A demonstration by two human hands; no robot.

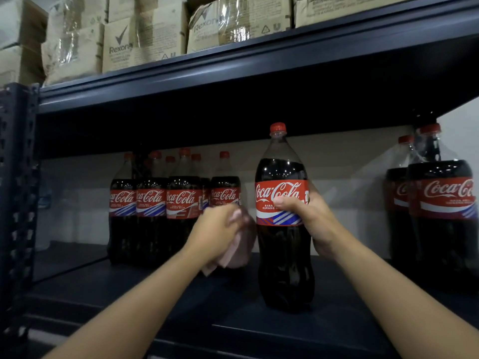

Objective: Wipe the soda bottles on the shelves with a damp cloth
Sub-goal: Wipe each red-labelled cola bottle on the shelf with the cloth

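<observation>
A large cola bottle [282,255] with a red cap and red label stands upright near the front of the dark shelf [233,314]. My right hand [308,218] grips it around the label, thumb across the front. My left hand [217,231] holds a bunched pink cloth [241,244] just left of the bottle, blurred and close to its side; I cannot tell whether the cloth touches the bottle. Several smaller cola bottles [181,203] stand in a group at the back left.
Two large cola bottles [440,216] stand at the right end of the shelf. A dark steel upright [18,203] frames the left side. The upper shelf beam [233,71] carries wrapped cardboard cartons [145,35]. A pale wall lies behind.
</observation>
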